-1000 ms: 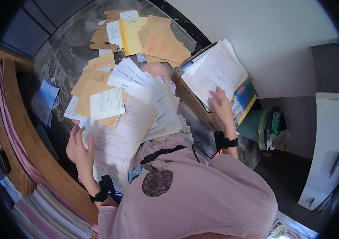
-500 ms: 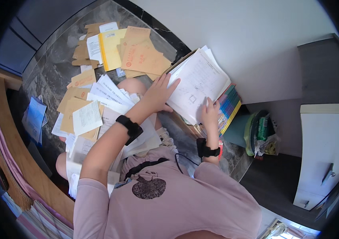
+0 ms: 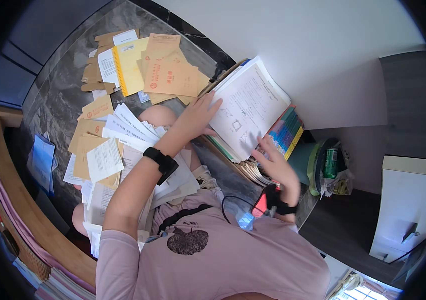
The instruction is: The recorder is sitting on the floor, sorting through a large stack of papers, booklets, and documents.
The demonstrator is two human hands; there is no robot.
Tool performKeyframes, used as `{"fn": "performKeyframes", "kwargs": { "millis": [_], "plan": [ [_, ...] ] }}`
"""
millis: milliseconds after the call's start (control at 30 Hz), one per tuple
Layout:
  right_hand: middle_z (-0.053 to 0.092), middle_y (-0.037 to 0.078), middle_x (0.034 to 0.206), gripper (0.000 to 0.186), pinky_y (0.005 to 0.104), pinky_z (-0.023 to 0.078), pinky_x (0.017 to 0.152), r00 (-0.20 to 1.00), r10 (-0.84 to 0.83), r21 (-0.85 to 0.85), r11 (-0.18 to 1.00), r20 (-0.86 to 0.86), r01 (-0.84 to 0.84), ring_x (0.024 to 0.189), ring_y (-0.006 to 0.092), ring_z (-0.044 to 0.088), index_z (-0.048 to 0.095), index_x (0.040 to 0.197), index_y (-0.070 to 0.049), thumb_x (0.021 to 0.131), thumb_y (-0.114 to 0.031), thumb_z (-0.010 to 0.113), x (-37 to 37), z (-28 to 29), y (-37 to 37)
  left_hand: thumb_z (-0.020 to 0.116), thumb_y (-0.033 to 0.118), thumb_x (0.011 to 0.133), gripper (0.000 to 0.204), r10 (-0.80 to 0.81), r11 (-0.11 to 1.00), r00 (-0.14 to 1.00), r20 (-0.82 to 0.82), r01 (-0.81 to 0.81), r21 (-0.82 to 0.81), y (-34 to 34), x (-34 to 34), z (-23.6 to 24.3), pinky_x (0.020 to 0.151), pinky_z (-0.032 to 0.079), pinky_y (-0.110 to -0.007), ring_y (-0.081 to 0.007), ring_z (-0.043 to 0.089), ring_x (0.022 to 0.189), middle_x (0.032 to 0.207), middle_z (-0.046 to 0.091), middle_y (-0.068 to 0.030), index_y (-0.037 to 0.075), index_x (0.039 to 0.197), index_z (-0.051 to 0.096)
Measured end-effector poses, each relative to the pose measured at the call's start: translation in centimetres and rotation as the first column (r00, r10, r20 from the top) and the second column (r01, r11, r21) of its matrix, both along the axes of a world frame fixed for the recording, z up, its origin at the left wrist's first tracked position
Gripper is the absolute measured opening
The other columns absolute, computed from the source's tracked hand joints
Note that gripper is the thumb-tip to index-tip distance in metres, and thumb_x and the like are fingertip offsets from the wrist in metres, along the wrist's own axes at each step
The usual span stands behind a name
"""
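My left hand (image 3: pixel 199 114) grips the upper left edge of a white paper stack (image 3: pixel 248 105) that sits in a cardboard box (image 3: pixel 245 171). My right hand (image 3: pixel 275 162) is at the stack's lower right, fingers apart, their tips at the sheets. Colourful booklets (image 3: pixel 287 131) stand along the box's right side. Across my lap, below my left forearm, lie loose printed papers (image 3: pixel 130 122) and brown envelopes (image 3: pixel 87 132).
More envelopes (image 3: pixel 170 72) and a yellow spiral notebook (image 3: pixel 133 67) lie on the floor ahead. A bin (image 3: pixel 300 162) with a green can stands right of the box, near a white cabinet (image 3: pixel 405 205). A wooden bed frame (image 3: pixel 18 195) is at left, near blue folders (image 3: pixel 42 162).
My left hand has moved from the lap papers up to the box's stack. The top sheets sit straighter. My right hand has shifted lower and spread its fingers.
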State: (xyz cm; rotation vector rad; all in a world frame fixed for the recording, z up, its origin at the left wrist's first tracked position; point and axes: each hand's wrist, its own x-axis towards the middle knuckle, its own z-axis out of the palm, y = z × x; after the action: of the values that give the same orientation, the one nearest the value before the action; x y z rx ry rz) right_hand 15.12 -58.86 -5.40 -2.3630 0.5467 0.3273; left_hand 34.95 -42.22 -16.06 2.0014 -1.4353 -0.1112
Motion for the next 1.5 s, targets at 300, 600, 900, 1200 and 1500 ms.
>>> {"fn": "performKeyframes", "kwargs": {
  "millis": [300,600,900,1200,1500],
  "plan": [
    [0.058,0.012,0.103,0.043,0.0293,0.041,0.083,0.996,-0.005,-0.06,0.998,-0.084,0.0,0.095,0.0178,0.053,0.05,0.115,0.003,0.087,-0.029,0.049,7.2,3.4,-12.5,0.08,0.02,0.05,0.095,0.043,0.994,0.999,0.005,-0.044,0.1,0.4,-1.1,1.0,0.098,0.031,-0.04,-0.0382,0.034,0.117,0.135,0.024,-0.0223,0.012,0.132,0.033],
    [0.058,0.023,0.101,0.032,0.0357,0.043,0.083,0.999,0.022,-0.422,0.906,0.04,-0.003,0.094,0.035,0.056,0.056,0.105,0.002,0.081,-0.014,0.041,16.7,-7.4,-17.0,0.078,0.017,0.052,0.089,-0.002,1.0,1.0,0.012,0.002,0.018,1.2,-1.2,2.2,0.097,0.032,-0.04,-0.0361,0.035,0.116,0.133,0.029,-0.0191,0.011,0.13,0.035],
    [0.061,0.021,0.089,0.027,0.0395,0.045,0.077,0.999,0.006,-0.493,0.87,0.043,0.016,0.086,0.0359,0.058,0.06,0.094,0.0,0.074,-0.006,0.043,18.2,-9.0,-18.0,0.075,0.018,0.057,0.081,0.014,0.999,1.0,-0.017,-0.015,-0.035,2.3,-0.8,0.4,0.096,0.034,-0.041,-0.0362,0.038,0.116,0.13,0.034,-0.0199,0.009,0.128,0.036],
    [0.061,0.023,0.088,0.023,0.0396,0.046,0.077,0.99,-0.115,-0.516,0.845,0.086,0.143,0.085,0.0364,0.058,0.063,0.086,0.0,0.075,-0.012,0.047,19.4,-7.4,-15.3,0.072,0.021,0.063,0.076,0.103,0.991,0.99,-0.101,-0.111,-0.073,3.2,-1.7,0.1,0.094,0.037,-0.039,-0.0364,0.04,0.115,0.129,0.035,-0.0211,0.004,0.127,0.034],
    [0.06,0.026,0.088,0.029,0.0409,0.046,0.079,0.993,-0.011,-0.626,0.778,-0.116,-0.064,0.085,0.036,0.06,0.061,0.089,0.006,0.073,-0.014,0.047,20.0,-7.7,-14.9,0.072,0.02,0.061,0.079,0.121,0.986,0.989,-0.079,-0.13,-0.108,2.4,-1.7,-0.2,0.096,0.035,-0.038,-0.0355,0.04,0.115,0.129,0.035,-0.0211,0.0,0.127,0.033]
  ]
}}
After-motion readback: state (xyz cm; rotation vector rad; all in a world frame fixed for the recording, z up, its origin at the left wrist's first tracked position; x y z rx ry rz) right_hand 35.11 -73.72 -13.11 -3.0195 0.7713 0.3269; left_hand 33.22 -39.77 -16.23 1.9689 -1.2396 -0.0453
